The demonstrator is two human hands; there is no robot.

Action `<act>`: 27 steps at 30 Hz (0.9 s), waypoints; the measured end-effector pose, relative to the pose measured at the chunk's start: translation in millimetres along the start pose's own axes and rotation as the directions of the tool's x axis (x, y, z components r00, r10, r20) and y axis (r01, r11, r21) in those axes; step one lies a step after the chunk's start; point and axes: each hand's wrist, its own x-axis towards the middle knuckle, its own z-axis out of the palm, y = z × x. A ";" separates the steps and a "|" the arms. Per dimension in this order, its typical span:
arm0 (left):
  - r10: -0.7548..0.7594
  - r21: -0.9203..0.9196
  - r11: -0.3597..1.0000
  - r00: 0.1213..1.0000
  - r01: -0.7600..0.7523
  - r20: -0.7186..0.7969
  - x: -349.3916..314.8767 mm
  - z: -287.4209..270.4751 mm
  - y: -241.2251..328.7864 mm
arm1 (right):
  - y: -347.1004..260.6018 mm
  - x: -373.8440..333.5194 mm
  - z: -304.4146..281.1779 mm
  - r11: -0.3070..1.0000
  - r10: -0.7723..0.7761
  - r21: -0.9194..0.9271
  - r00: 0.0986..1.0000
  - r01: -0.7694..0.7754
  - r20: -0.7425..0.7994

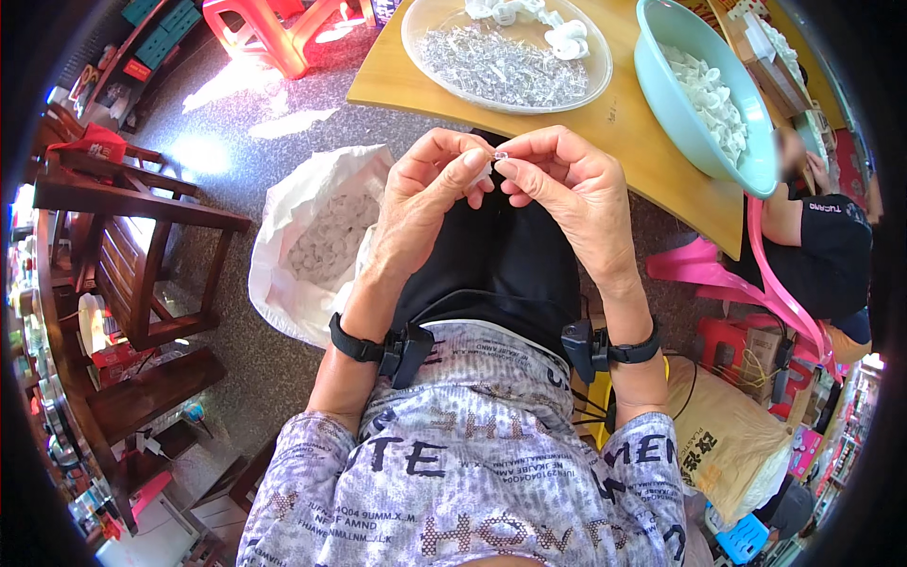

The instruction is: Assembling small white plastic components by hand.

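My left hand (436,172) and my right hand (565,181) meet above my lap near the table's front edge. Both are closed in a pinch, fingertips almost touching. Between them is a small clear plastic piece (502,156), partly hidden by the fingers. A bit of white material shows under my left fingertips; its shape is too small to make out. Beyond my hands, a clear round tray (412,59) on the table holds many small clear plastic pieces (505,71) and a bunch of white ones.
A yellow wooden table (624,142) carries the tray and a light-blue basin (661,94) of white pieces. Left of my legs stands a white sack (283,283) of similar pieces. Wooden chairs (142,203) stand left, a red stool (283,47) ahead. A person in black (817,250) sits at right.
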 end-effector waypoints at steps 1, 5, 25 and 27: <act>-0.008 0.008 1.000 1.000 0.008 0.001 -0.2 -0.8 -0.1 | -0.7 -1.0 1.7 0.999 -0.022 -0.035 0.999 0.021 -0.036; -0.020 0.041 0.999 1.000 0.019 0.016 0.4 -3.6 -2.3 | -0.2 -2.1 2.8 0.994 -0.075 -0.089 0.995 0.069 -0.062; -0.064 -0.164 0.983 0.988 0.088 0.142 1.3 -8.8 -5.3 | 10.7 -2.0 4.5 0.943 -0.267 -0.235 0.957 0.236 -0.110; -0.072 -0.150 0.985 0.990 0.090 0.122 0.6 -10.5 -6.1 | 10.0 -2.2 5.5 0.938 -0.269 -0.255 0.957 0.235 -0.108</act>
